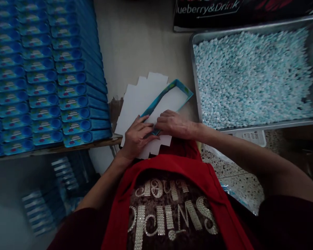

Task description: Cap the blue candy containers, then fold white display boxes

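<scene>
A narrow open box (182, 91) with blue walls and a white inside lies slanted in front of me. Its far end stands up, while its near end is partly hidden by my fingers. Beneath it is a fanned pile of white card blanks (142, 91) with stepped edges. My left hand (138, 134) grips the box's near left side, fingers closed on the wall. Curled over the near end is my right hand (170, 123), its fingertips pressed into the box close to the left fingers.
Several stacks of blue printed boxes (73, 100) fill the left of the table (135, 38). At right stands a metal tray (195, 80) of pale blue and white pellets (253, 80). A black carton (245, 15) sits behind it. More stacked boxes (39, 211) are low at left.
</scene>
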Motion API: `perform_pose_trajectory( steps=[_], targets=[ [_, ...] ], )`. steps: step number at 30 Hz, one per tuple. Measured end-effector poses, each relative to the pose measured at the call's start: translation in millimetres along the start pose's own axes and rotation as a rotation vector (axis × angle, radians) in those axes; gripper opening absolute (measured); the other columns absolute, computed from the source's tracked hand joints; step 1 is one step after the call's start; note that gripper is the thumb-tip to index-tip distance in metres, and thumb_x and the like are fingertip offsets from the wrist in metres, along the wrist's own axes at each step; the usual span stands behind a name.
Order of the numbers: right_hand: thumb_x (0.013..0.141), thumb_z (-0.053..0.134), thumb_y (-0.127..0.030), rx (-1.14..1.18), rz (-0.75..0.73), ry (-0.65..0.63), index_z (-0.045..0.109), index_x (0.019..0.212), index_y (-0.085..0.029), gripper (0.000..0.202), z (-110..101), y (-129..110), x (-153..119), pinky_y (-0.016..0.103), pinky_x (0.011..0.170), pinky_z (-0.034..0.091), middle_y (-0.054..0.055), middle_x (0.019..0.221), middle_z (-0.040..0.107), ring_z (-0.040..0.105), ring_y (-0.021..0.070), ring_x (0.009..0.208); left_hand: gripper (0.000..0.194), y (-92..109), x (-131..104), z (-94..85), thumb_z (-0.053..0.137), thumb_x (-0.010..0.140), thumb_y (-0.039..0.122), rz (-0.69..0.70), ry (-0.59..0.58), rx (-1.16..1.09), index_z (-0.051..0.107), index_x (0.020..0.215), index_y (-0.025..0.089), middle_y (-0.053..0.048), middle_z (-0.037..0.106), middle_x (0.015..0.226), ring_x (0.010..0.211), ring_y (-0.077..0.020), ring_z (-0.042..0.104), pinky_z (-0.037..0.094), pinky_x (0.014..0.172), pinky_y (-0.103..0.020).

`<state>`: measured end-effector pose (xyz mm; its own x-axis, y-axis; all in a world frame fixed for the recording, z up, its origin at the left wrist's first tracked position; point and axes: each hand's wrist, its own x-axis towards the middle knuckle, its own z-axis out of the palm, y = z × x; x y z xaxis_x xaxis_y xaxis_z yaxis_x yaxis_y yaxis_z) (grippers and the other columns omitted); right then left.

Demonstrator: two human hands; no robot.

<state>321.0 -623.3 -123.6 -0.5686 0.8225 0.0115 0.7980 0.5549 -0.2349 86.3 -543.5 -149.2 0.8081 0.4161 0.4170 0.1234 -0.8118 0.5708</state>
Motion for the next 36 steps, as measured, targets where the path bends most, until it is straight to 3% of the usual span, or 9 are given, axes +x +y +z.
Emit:
perform_pose_trajectory(
  steps=[5, 8, 12, 15, 18, 22, 24, 28, 36],
  targets=[
    [0.108, 0.055, -0.025, -0.092, 0.121, 0.010, 0.067, 0.119, -0.021, 0.017, -28, 33, -26, 0.041, 0.094, 0.040, 0.009, 0.113, 0.068, 0.055, 0.0276, 0.111, 0.009, 16, -1, 4.6, 0.074, 0.098, 0.027, -0.084, -0.032, 0.061, 0.076, 0.090, 0.023, -0.004, 0.082, 0.114, 0.143, -0.0338, 0.064, 0.031, 0.132, -0.072],
    [0.106, 0.049, -0.018, -0.125, 0.203, -0.037, 0.069, 0.112, -0.022, 0.021, -38, 63, -41, 0.040, 0.089, 0.042, 0.008, 0.105, 0.067, 0.056, 0.0269, 0.104, 0.010, 17, 2, 5.6, 0.073, 0.096, 0.024, -0.093, -0.045, 0.044, 0.073, 0.086, 0.023, -0.003, 0.080, 0.105, 0.129, -0.0294, 0.072, 0.037, 0.130, -0.068],
    [0.105, 0.049, -0.016, -0.066, 0.122, -0.166, 0.069, 0.103, -0.021, 0.021, -32, 84, -44, 0.037, 0.085, 0.043, 0.007, 0.100, 0.070, 0.059, 0.0238, 0.098, 0.012, 12, 4, 6.6, 0.072, 0.095, 0.023, -0.084, -0.040, 0.069, 0.071, 0.083, 0.023, -0.001, 0.077, 0.087, 0.100, -0.0216, 0.075, 0.045, 0.126, -0.062],
    [0.104, 0.053, -0.018, 0.005, 0.120, -0.246, 0.070, 0.099, -0.021, 0.018, -32, 85, -42, 0.035, 0.082, 0.043, 0.006, 0.098, 0.072, 0.063, 0.0227, 0.097, 0.013, 10, 3, 6.5, 0.072, 0.093, 0.020, -0.034, -0.016, 0.047, 0.069, 0.081, 0.023, 0.001, 0.076, 0.084, 0.090, -0.0183, 0.074, 0.049, 0.123, -0.059],
    [0.103, 0.063, -0.029, 0.036, 0.142, -0.297, 0.071, 0.096, -0.021, 0.013, -48, 77, -41, 0.035, 0.078, 0.042, 0.006, 0.097, 0.072, 0.065, 0.0230, 0.096, 0.009, 10, 2, 5.3, 0.075, 0.091, 0.017, 0.008, 0.027, 0.073, 0.069, 0.088, 0.023, -0.003, 0.078, 0.099, 0.107, -0.0216, 0.075, 0.050, 0.122, -0.059],
    [0.105, 0.061, -0.049, -0.011, 0.192, -0.099, 0.073, 0.113, -0.020, 0.032, -68, 66, -19, 0.038, 0.086, 0.042, 0.009, 0.109, 0.073, 0.064, 0.0266, 0.104, 0.011, 10, 4, 3.1, 0.074, 0.091, 0.018, 0.033, 0.009, 0.091, 0.067, 0.085, 0.024, -0.002, 0.075, 0.100, 0.113, -0.0226, 0.074, 0.044, 0.128, -0.064],
    [0.107, 0.059, -0.045, -0.076, 0.171, -0.021, 0.071, 0.123, -0.019, 0.033, -67, 63, 5, 0.042, 0.095, 0.040, 0.011, 0.120, 0.072, 0.061, 0.0292, 0.114, 0.012, 8, 6, 2.3, 0.073, 0.093, 0.018, 0.034, -0.021, 0.067, 0.066, 0.084, 0.023, 0.001, 0.073, 0.091, 0.101, -0.0189, 0.075, 0.041, 0.130, -0.063],
    [0.105, 0.058, -0.034, -0.149, 0.054, -0.195, 0.073, 0.113, -0.017, 0.024, -52, 65, 48, 0.040, 0.093, 0.039, 0.010, 0.114, 0.074, 0.062, 0.0274, 0.110, 0.013, 4, 7, 2.8, 0.072, 0.093, 0.017, 0.027, -0.016, 0.047, 0.065, 0.083, 0.023, 0.002, 0.072, 0.087, 0.094, -0.0164, 0.073, 0.040, 0.131, -0.060],
    [0.104, 0.047, -0.016, -0.195, 0.053, -0.237, 0.075, 0.101, -0.019, 0.029, -28, 51, 66, 0.040, 0.082, 0.041, 0.011, 0.098, 0.077, 0.066, 0.0240, 0.092, 0.017, -5, 3, 5.3, 0.070, 0.096, 0.023, -0.018, -0.044, -0.037, 0.066, 0.079, 0.024, 0.001, 0.073, 0.086, 0.091, -0.0160, 0.072, 0.041, 0.130, -0.056]
  ],
)
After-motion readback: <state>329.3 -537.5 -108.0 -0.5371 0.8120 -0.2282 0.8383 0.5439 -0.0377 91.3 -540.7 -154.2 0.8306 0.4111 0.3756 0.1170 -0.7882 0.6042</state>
